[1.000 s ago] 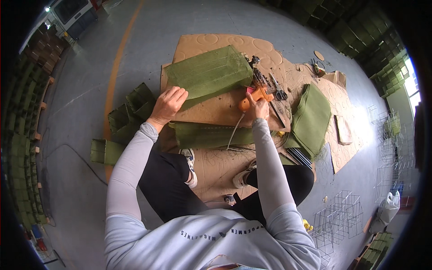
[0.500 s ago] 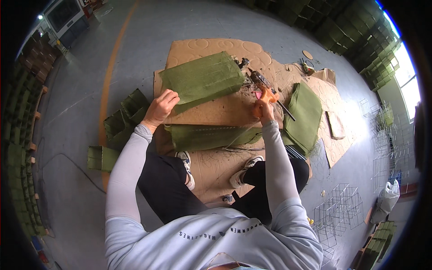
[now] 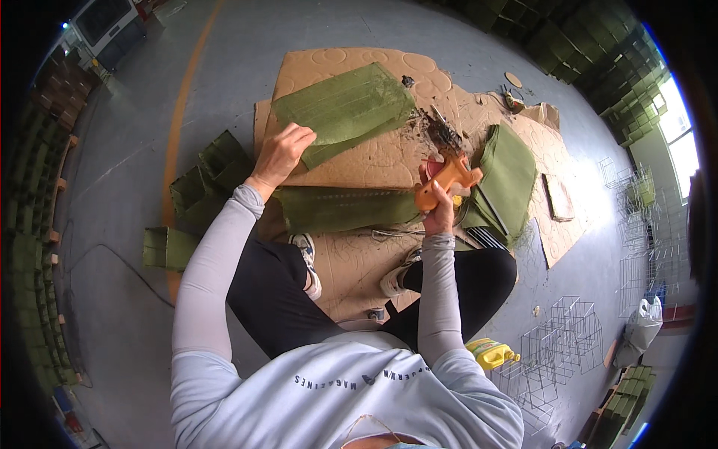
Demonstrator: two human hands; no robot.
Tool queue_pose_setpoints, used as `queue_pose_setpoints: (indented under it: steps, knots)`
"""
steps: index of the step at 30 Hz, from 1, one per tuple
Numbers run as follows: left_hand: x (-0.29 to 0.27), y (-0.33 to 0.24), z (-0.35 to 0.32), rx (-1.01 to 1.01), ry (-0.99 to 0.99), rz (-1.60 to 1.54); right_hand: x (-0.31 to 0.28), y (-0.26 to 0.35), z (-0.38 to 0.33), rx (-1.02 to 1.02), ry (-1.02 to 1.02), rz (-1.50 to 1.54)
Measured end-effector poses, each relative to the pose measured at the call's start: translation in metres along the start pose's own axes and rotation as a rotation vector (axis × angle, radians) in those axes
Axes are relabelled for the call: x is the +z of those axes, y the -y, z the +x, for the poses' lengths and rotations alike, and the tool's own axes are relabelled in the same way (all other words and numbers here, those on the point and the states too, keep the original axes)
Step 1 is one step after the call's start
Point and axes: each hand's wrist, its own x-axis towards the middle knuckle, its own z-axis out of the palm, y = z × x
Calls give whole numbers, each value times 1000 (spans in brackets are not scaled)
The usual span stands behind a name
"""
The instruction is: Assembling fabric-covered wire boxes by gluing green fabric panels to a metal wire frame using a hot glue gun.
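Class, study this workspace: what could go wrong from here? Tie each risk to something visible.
The left hand seems to pinch only one edge of the green fabric box, so it might shift or twist.
A dark lump lies on the cardboard beside the box, which it might stain.
The orange tool in the right hand appears close to the green fabric pieces and might bump them.

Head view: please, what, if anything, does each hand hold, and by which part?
The right hand holds the orange glue gun by its handle. The left hand pinches the green box at the edge of its left end.
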Motion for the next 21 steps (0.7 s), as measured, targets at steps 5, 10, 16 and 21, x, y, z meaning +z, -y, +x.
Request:
queue_pose_setpoints:
  steps: [5,10,16,21]
  knots:
    - [-1,-4,0,-88,-38,-27,-24,-17,-31,154,31,286]
    - [0,2,1,-222,-28,-163,13,-24,-56,260,176,13]
    - [-3,7,10,-358,-40,-290,65,-46,-67,419,332,-161]
    - [2,8,10,-363,-73,-282,78,-66,-58,367,320,-91]
